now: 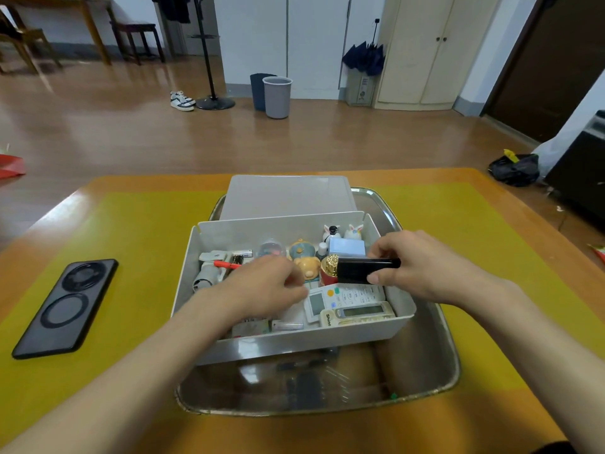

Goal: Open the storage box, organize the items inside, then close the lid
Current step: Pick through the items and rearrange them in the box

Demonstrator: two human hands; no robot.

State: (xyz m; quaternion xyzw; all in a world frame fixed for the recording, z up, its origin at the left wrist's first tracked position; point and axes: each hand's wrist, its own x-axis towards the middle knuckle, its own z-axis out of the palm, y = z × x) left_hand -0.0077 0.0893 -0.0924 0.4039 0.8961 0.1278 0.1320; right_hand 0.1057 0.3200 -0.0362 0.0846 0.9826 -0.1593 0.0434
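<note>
A white storage box (229, 347) stands open on a metal tray (425, 371). Its lid (288, 196) lies flat behind it. Inside the box are two white remote controls (357, 304), small figurines (304, 257), a red pen (226, 264), a grey clip-like part (209, 271) and a red-and-gold ornament (329, 271). My right hand (425, 267) holds a black rectangular object (363, 270) above the box's right side. My left hand (262, 286) reaches into the middle of the box with its fingers curled down among the items; what it touches is hidden.
A black phone (67, 306) lies face down on the yellow mat (137, 244) left of the tray. The wooden table's edge (294, 434) is close to me. Bins, shoes and a coat stand are far off on the floor.
</note>
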